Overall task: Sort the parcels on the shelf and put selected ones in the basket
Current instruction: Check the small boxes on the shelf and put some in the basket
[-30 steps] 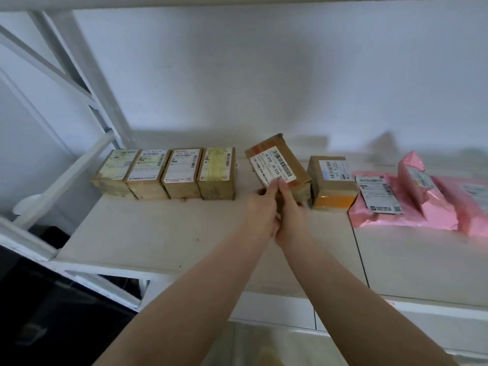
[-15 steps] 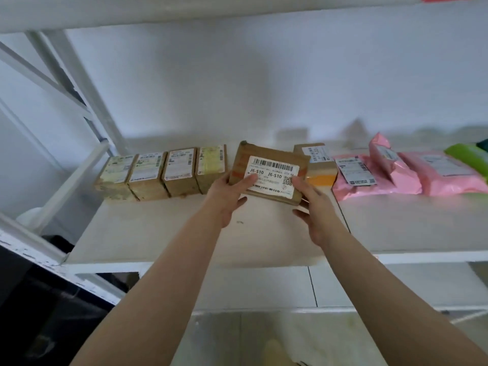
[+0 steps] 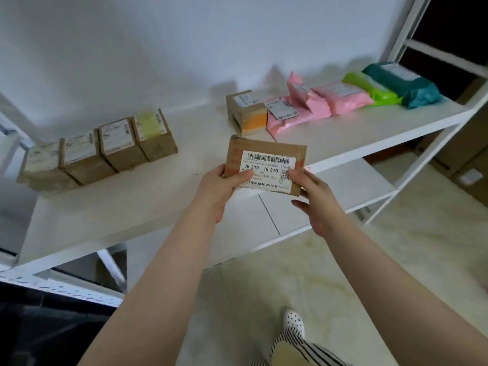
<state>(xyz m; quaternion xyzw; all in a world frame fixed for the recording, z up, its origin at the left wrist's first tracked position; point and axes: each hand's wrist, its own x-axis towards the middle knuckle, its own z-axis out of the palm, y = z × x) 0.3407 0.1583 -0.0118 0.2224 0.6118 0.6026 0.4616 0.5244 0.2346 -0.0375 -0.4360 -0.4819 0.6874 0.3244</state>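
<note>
On the left of the white shelf (image 3: 163, 204) four brown boxes (image 3: 105, 151) stand in a row, side against side, each with a pale label on top. In front of the shelf's middle the person holds a flat cardboard parcel (image 3: 266, 165) clear of the board, its white label facing up and reading J6-S10 twice under a barcode. The left hand (image 3: 219, 191) clamps the parcel's lower left corner, thumb lying across the label's edge and fingers hidden beneath. The right hand (image 3: 317, 199) grips the lower right corner, thumb pressed by the QR code, the other fingers curled under and partly free below the box. The parcel thus sits between the two hands, mostly above and beyond them. Behind it on the shelf stands a small box with orange tape (image 3: 247, 112), then pink mailer bags (image 3: 311, 104), a light green bag (image 3: 372, 88) and a teal bag (image 3: 404, 84) toward the right end.
</note>
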